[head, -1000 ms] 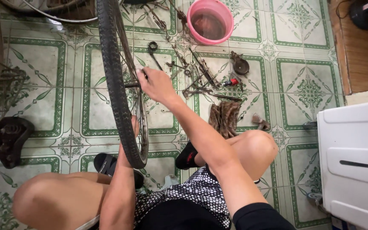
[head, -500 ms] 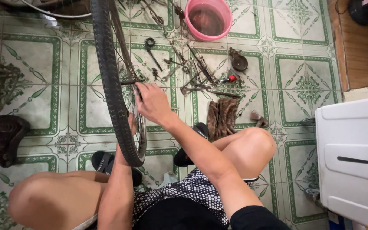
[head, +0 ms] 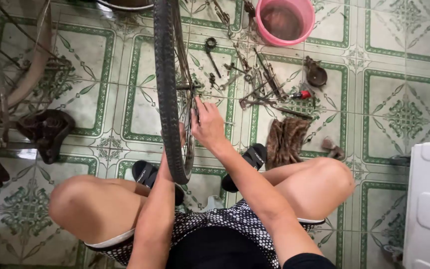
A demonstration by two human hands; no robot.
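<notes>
Gripping one bicycle wheel (head: 167, 89), two hands (head: 207, 124); one pink bucket (head: 284, 21) nearby.

On the tiled floor: 1 upright bicycle wheel (head: 167, 94), 1 pink bucket (head: 284, 21), 2 black sandals (head: 148, 173), 1 brown rag (head: 287, 140), 1 black bicycle saddle (head: 48, 130).

Both hands (head: 206, 124) on an upright bicycle wheel (head: 167, 89), scattered tools (head: 255, 79) beyond.
</notes>
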